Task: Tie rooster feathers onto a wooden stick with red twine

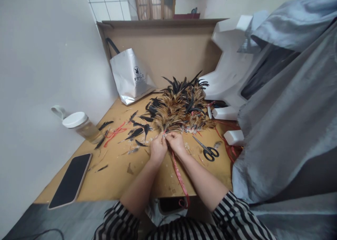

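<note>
A heap of brown and black feathers lies on the wooden table. At its near edge my left hand and my right hand sit side by side, both with fingers pinched together on feather stems and the top end of a red ribbon. The ribbon runs from my fingers back over the table's near edge. Loose black feathers are scattered to the left of my hands. What exactly sits between my fingertips is too small to make out.
Black-handled scissors lie right of my hands. A phone lies face up at the near left, a lidded jar behind it, a silver bag at the back. Grey cloth and white foam blocks crowd the right.
</note>
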A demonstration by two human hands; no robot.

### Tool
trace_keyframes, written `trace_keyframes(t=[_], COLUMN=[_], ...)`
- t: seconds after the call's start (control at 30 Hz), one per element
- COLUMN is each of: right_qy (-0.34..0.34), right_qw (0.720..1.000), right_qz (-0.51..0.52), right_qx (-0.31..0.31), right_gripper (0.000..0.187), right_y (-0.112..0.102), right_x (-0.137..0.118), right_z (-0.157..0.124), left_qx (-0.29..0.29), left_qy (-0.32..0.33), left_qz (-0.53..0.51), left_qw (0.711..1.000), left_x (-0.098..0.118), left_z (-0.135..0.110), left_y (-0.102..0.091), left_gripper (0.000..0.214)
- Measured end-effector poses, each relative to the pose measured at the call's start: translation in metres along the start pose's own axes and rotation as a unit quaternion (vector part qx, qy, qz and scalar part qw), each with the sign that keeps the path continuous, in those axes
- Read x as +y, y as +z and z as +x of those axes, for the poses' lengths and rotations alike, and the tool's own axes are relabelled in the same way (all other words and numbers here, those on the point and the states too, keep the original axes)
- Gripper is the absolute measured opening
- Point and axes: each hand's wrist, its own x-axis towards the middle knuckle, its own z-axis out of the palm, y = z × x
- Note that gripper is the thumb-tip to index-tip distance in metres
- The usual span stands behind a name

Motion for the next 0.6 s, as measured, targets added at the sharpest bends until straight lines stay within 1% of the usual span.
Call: trace_keyframes(t=[0.07,0.2,0.33,0.4,0.47,0.53,0.6], right_qy=[0.008,0.029,0.026,0.032,0.045,0.061,0.074], right_qw=[1.000,0.999,1.000,0.999,0.999,0.997,0.995], right_qz=[0.013,0.039,0.016,0.003,0.004,0.027,0.053], right_qx=[-0.002,-0.005,0.004,0.014,0.030,0.037,0.031], right_gripper=[0.023,0.023,0.027,0.029,0.032,0.035,0.036], right_y=[0.000,-0.002,-0.003,-0.003,-0.003,-0.004,-0.005], right_x=[0.000,-0.003,-0.008,-0.011,-0.013,-0.014,-0.014], right_z=[0.001,0.002,0.000,-0.001,-0.003,-0.004,-0.003], left_qx=[-0.009,-0.021,-0.017,-0.018,-0.031,-0.047,-0.053], left_qy=[0.012,0.012,0.021,0.024,0.034,0.050,0.062], left_qz=[0.016,0.006,0.012,0.035,0.081,0.121,0.123], left_qw=[1.000,1.000,1.000,0.999,0.996,0.990,0.989], left_x=[-0.001,-0.001,-0.001,0.000,0.002,0.005,0.008], left_z=[0.000,-0.001,-0.002,-0.003,-0.006,-0.008,-0.010], left_y=[0.000,0.001,0.003,0.005,0.005,0.005,0.005], left_gripper=[0.030,0.031,0.032,0.033,0.038,0.042,0.044])
